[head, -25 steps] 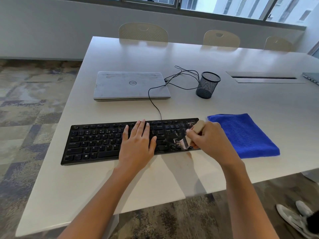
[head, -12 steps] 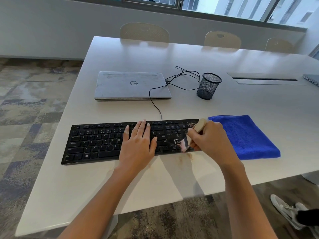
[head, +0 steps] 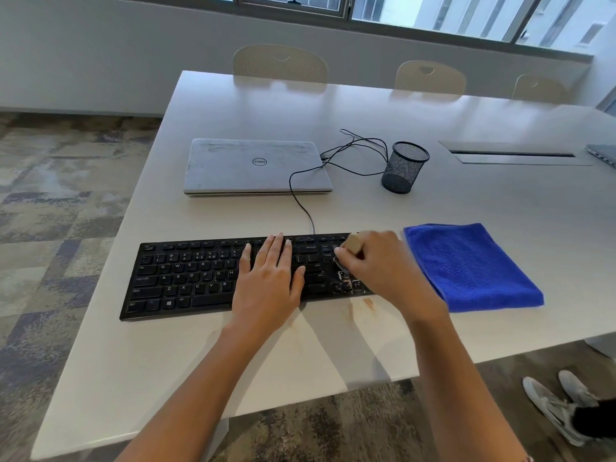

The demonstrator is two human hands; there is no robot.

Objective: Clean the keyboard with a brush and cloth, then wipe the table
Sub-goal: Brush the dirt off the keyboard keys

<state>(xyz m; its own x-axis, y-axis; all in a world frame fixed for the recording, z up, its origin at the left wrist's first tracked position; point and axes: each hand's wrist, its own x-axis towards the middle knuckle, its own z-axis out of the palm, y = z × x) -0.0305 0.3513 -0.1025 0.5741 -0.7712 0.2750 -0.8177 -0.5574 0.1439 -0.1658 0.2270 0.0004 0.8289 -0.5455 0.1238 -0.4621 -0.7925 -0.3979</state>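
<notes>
The left hand (head: 266, 281) lies flat and open on the black keyboard (head: 186, 278). The right hand (head: 380, 265) is closed around a wooden-handled brush (head: 352, 244), its blurred bristles on the keys beside the blue cloth (head: 466, 265).

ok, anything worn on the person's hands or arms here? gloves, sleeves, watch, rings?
Nothing visible. The left hand and right hand are bare: no gloves, no rings that show. Both forearms are uncovered to the frame's bottom edge, no sleeves, and neither wrist carries a watch or band. Fingernails look short and unpainted.

One head-worn wide-angle view looks forward and down; table (head: 333, 111) close below; windows beyond.
</notes>
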